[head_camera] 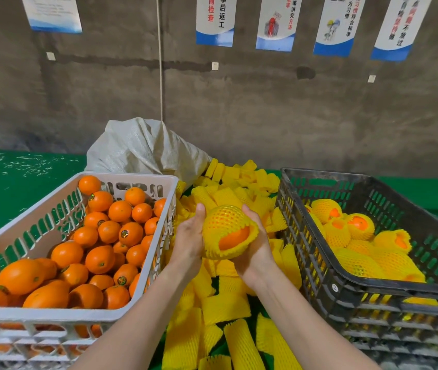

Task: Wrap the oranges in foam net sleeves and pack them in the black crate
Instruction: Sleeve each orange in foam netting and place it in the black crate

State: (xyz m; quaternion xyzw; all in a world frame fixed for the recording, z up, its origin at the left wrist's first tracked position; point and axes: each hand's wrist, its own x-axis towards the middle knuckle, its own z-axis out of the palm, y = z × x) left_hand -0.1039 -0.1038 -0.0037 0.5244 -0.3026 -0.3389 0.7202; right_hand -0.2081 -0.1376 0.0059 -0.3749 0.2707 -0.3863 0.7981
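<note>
While you are looking down through the head camera, you are holding one orange between both hands, above the middle of the table. Your left hand is cupping its left side with the thumb lying over the top, and your right hand is cupping its right side the same way, so both are gripping the fruit through its sleeve. The yellow net is covering most of the orange, and bare peel is showing at the open end facing you. Under your hands, loose sleeves are lying in a heap between the two crates. At your left the white crate is holding bare oranges, piled close together. At your right the black crate is holding wrapped oranges, resting against each other on its floor; it is sitting on more crates of the same kind. Behind the heap a pale sack is slumping against the grey wall, where posters are hanging in a row.
</note>
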